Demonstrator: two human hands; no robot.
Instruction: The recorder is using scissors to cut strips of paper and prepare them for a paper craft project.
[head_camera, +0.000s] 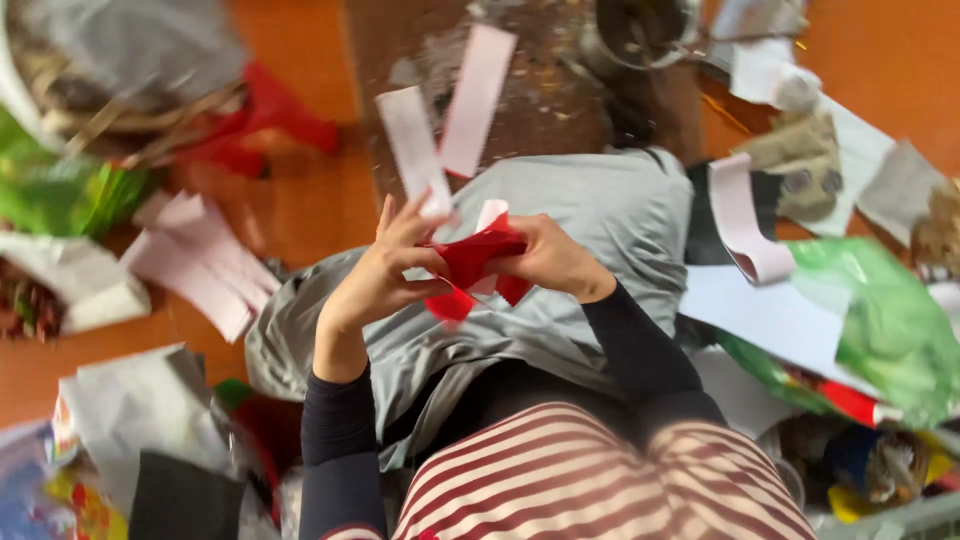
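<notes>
Both my hands meet over my lap on a crumpled piece of red paper (478, 262). My left hand (385, 272) pinches its left side, fingers partly spread, with a white strip (413, 148) rising from between the fingers. My right hand (548, 256) grips the red paper's right side. A second pale pink strip (477, 98) stands up beside the white one; I cannot tell which hand holds it. Grey cloth (610, 215) covers my knees beneath the hands. The picture is blurred.
A stack of pink paper strips (200, 262) lies on the orange floor at left. A curled pink strip (745, 225), white sheets (770, 315) and green plastic bags (890, 320) sit at right. A dark bowl (640, 30) is at the top. More red scraps (265, 125) lie upper left.
</notes>
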